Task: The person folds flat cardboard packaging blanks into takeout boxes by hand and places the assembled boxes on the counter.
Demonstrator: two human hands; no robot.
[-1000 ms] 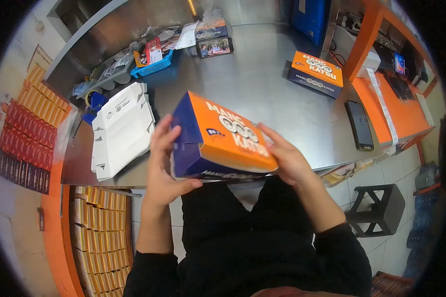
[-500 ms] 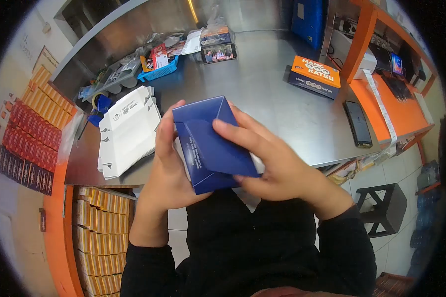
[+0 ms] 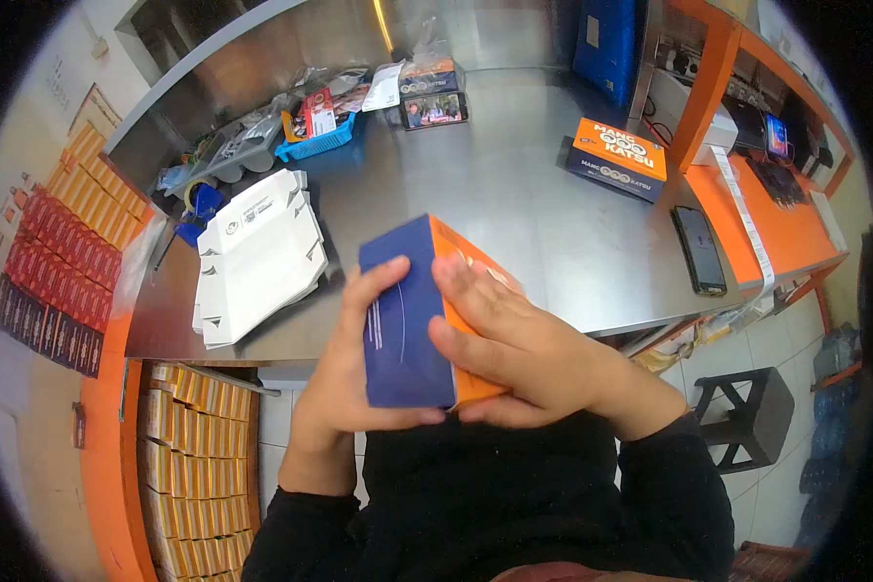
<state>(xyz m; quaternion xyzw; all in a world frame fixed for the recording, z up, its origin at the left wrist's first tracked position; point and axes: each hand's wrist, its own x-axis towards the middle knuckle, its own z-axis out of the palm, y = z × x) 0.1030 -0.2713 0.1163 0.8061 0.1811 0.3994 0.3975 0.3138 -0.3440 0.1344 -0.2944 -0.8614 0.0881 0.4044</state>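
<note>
A blue and orange cardboard box [image 3: 404, 325] is held in front of my body, above the near edge of the table. My left hand [image 3: 335, 359] grips its left side, with the thumb on the blue face and other fingers along the lower edge. My right hand [image 3: 524, 354] presses against the orange side, its fingers reaching over the edge. On the table to the left lies a stack of flat white box blanks [image 3: 257, 262]. A matching Mang Katsu box [image 3: 618, 155] stands at the right rear of the table.
A black phone [image 3: 698, 250] lies by the right edge, beside an orange shelf with a paper strip [image 3: 744, 218]. A blue basket [image 3: 317, 144], a tape dispenser [image 3: 201, 207] and a phone playing video [image 3: 435, 111] sit toward the back. A dark stool [image 3: 747, 417] stands on the floor.
The box has turned in my hands, so its orange side now shows on the right. My right hand has shifted from the blue face onto that side.
</note>
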